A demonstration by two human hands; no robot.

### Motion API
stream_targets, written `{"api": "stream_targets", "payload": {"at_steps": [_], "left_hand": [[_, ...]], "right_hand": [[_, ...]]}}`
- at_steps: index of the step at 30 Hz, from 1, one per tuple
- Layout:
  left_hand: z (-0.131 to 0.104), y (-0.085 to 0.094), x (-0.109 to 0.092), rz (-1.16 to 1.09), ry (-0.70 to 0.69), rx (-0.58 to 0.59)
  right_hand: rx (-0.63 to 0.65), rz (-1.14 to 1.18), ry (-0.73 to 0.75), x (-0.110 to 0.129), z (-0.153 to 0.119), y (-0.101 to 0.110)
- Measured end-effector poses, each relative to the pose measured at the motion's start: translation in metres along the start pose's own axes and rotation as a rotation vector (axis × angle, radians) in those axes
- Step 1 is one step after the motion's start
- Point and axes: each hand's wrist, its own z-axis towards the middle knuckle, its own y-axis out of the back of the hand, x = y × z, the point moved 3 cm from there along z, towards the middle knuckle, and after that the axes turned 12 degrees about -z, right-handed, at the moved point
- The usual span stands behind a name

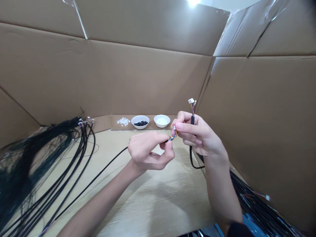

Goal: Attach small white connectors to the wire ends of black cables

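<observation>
Over the middle of the table, my left hand (150, 149) pinches a black cable (108, 166) near its end, where thin coloured wires (173, 136) come out. My right hand (197, 131) grips a small white connector (174, 127) at the tip of those wires between thumb and finger. A second black cable (193, 120) also runs through the right hand. Its end points up, with a larger white connector (191, 100) on coloured wires, and its lower part loops down beneath the hand.
Behind the hands stand a white bowl of black pieces (140, 123) and a white bowl of pale pieces (162, 121), beside a pile of small white pieces (123, 121). Black cables (81, 144) and dark strands (32, 148) lie left, more cables (261, 204) right. Cardboard walls (148, 75) enclose the table.
</observation>
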Motion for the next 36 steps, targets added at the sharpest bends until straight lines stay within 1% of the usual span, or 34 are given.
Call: {"api": "stream_targets", "payload": {"at_steps": [4, 8, 10, 13, 15, 16, 21, 24, 26, 30, 36], "left_hand": [[-0.001, 0.0, 0.004, -0.003, -0.007, 0.0], [-0.003, 0.0, 0.007, 0.002, -0.01, 0.026], [-0.004, 0.001, 0.008, 0.005, -0.013, 0.029], [-0.003, 0.003, 0.008, 0.016, -0.018, 0.028], [0.0, 0.006, 0.007, 0.061, -0.047, 0.047], [0.003, 0.008, 0.006, 0.097, -0.082, 0.057], [0.02, 0.021, -0.004, 0.305, -0.372, 0.147], [0.03, 0.028, -0.01, 0.359, -0.507, 0.193], [0.033, 0.031, -0.014, 0.372, -0.566, 0.207], [0.034, 0.034, -0.018, 0.362, -0.566, 0.245], [0.036, 0.034, -0.025, 0.331, -0.559, 0.329]], "right_hand": [[-0.046, -0.105, 0.033, -0.001, -0.003, -0.003], [-0.14, -0.246, 0.102, -0.001, -0.006, -0.006], [-0.171, -0.272, 0.112, -0.001, -0.007, -0.007], [-0.141, -0.248, 0.093, -0.001, -0.006, -0.006], [-0.104, -0.221, 0.076, 0.0, -0.005, -0.005], [-0.086, -0.208, 0.069, 0.0, -0.005, -0.004], [-0.027, -0.15, 0.027, 0.002, -0.006, -0.002], [0.002, -0.138, 0.013, 0.004, -0.008, -0.002], [0.022, -0.128, 0.01, 0.005, -0.009, -0.002], [0.048, -0.11, 0.011, 0.007, -0.01, -0.003], [0.067, -0.086, 0.062, 0.01, -0.01, 0.0]]}}
